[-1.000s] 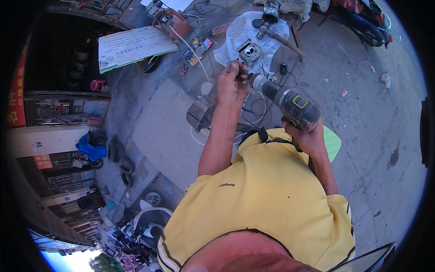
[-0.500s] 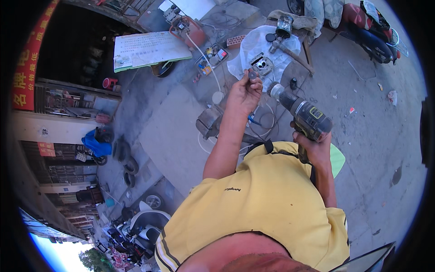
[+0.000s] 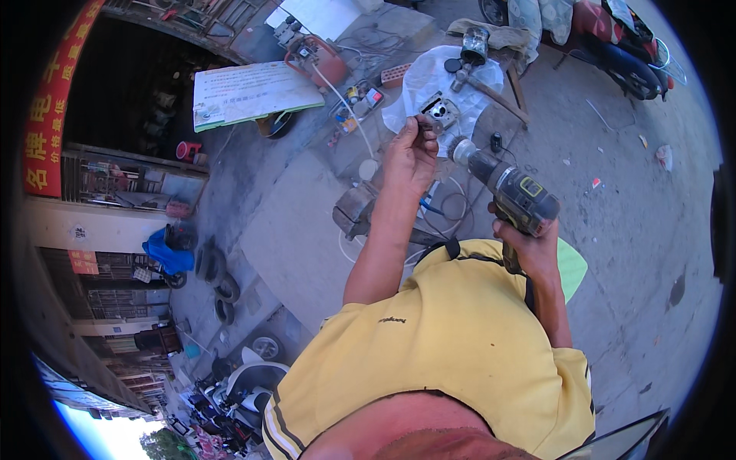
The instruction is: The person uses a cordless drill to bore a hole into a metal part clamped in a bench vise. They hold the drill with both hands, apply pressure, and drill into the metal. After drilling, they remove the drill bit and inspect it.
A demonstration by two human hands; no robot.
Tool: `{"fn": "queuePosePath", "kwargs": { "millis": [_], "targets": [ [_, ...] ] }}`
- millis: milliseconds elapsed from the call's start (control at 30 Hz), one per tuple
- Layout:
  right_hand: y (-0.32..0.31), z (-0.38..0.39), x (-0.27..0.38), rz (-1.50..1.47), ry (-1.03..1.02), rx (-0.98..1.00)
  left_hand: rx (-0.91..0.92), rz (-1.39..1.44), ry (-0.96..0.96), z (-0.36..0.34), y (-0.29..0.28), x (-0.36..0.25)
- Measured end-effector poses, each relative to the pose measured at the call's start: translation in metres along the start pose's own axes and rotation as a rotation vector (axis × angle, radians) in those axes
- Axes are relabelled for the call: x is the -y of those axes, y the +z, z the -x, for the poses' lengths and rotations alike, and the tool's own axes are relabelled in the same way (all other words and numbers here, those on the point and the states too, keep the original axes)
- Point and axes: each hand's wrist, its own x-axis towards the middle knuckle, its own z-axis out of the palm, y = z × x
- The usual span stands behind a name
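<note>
A cordless drill [image 3: 521, 198] is gripped by its handle in my right hand [image 3: 529, 241]; a round wire brush [image 3: 462, 149] sits in its chuck, pointing up and left. Just left of the brush, my left hand [image 3: 414, 157] pinches a small round metal part [image 3: 435, 127] between thumb and fingers. The part and the brush are apart, and the fingers cover some of the part. Beyond my left hand, a grey metal engine piece [image 3: 442, 112] lies on a white plastic sheet [image 3: 420, 70]. A bench vise [image 3: 356, 208] stands below my left forearm.
A hammer [image 3: 491, 92] and a dirty tin can [image 3: 474, 46] lie at the sheet's far side. A red air compressor [image 3: 318, 61] with a hose stands farther back, near a leaning white board [image 3: 253, 90]. Tyres [image 3: 222, 285] lie at left; a motorcycle [image 3: 625, 65] stands far right.
My left hand has shifted slightly left, and the small metal part appears turned in its fingers. The drill stays nearly in place, a little further left. The whole view has tilted slightly.
</note>
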Motion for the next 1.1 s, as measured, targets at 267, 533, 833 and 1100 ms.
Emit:
{"fn": "queuePosePath", "kwargs": {
  "millis": [267, 533, 833, 1100],
  "targets": [
    [0.000, 0.005, -0.006, 0.102, -0.094, -0.041, -0.023, -0.752, 0.675, 0.038, 0.033, 0.004],
    [0.016, 0.007, -0.013, 0.397, -0.148, -0.055, 0.087, -1.127, 0.975, 0.051, 0.018, 0.006],
    [0.042, 0.008, -0.023, 0.474, -0.136, -0.052, 0.072, -1.130, 1.025, 0.063, -0.003, -0.015],
    [0.078, 0.009, -0.027, 0.487, -0.112, -0.013, 0.069, -1.225, 1.078, 0.073, -0.022, -0.048]
  ]
}}
